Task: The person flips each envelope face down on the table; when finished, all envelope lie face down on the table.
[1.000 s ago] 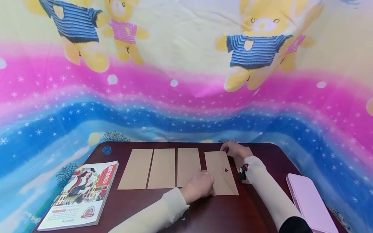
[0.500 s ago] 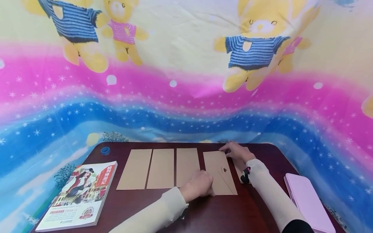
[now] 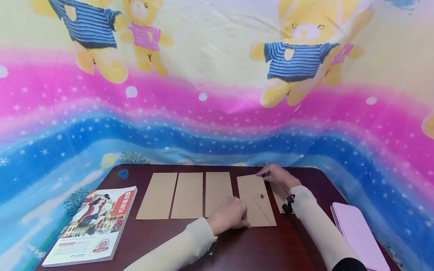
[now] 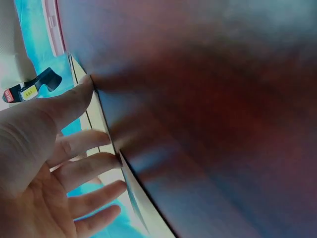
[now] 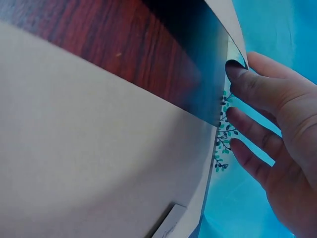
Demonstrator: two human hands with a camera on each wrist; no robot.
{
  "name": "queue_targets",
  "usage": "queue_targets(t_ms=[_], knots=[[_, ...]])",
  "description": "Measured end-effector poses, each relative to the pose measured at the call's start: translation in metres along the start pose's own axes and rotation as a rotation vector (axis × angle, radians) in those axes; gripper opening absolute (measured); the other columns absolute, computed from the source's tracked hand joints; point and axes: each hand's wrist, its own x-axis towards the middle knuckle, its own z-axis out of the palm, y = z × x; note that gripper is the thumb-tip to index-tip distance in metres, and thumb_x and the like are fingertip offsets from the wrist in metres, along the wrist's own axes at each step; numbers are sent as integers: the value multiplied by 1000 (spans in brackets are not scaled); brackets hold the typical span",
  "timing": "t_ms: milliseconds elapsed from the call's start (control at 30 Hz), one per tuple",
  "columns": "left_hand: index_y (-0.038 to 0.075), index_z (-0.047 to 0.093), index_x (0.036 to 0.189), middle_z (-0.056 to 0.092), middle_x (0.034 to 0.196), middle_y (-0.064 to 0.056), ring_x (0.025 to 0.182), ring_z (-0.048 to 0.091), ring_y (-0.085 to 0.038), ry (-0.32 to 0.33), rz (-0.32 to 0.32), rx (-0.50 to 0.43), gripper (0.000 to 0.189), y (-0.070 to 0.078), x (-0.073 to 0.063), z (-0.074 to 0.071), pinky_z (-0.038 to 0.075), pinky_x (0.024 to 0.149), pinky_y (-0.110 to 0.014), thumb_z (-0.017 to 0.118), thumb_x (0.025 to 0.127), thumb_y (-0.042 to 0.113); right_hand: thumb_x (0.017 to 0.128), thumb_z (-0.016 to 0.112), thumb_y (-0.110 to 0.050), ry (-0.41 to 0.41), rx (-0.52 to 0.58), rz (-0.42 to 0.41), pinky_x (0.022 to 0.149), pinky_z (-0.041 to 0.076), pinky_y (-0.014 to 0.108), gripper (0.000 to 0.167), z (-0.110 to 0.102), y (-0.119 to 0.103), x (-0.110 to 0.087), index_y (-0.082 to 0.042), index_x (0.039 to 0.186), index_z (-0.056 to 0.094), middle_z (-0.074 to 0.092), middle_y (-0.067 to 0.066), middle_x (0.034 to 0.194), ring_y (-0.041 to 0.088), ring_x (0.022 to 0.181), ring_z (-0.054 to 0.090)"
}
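A brown paper envelope point(image 3: 255, 201) with a small crown print and a diagonal flap line lies fourth in a row on the dark table. My left hand point(image 3: 229, 213) is at its near left corner; in the left wrist view the thumb and spread, slightly bent fingers point(image 4: 81, 166) touch along the paper's edge. At the far right corner my right hand point(image 3: 276, 175) pinches the envelope between thumb and forefinger. That corner point(image 5: 230, 22) stands raised in the right wrist view, other fingers loose. Another envelope point(image 3: 278, 197) lies partly hidden beneath the right hand and wrist.
Three plain brown envelopes point(image 3: 187, 195) line up left of the hands. A paperback book point(image 3: 91, 226) sits at the left, with a blue tape roll point(image 3: 123, 174) behind it. A pink case point(image 3: 359, 235) lies on the right. A printed cloth point(image 3: 217, 139) hangs beyond the table's far edge.
Both hands stay at the same corners of the envelope. Its far edge has tilted slightly, the right corner rising a little with the right hand.
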Motion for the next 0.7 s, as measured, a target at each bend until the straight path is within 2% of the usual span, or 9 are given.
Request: queue_targets(t_ms=[267,533,700], knots=[[26,63,72,63,67,8,72,59,-14,-10,-14,94,50,1,1,5,48,72,-31,73,78,74,94,71,-1,11,9,-13,89,60,44,29,-2,2,3,-14,119,79,71,16,130,39,123,64],[23,66,81,61,66,6,70,57,-13,-35,-22,99,49,3,2,5,48,70,-29,71,82,72,94,70,-1,24,70,22,90,59,44,30,-11,-2,6,-17,119,79,71,15,130,38,123,65],[20,68,92,60,66,5,71,57,-11,-41,-14,109,50,4,1,5,49,72,-27,69,85,70,96,69,-4,30,100,12,91,59,45,31,-13,-3,8,-18,123,77,68,18,136,38,125,64]])
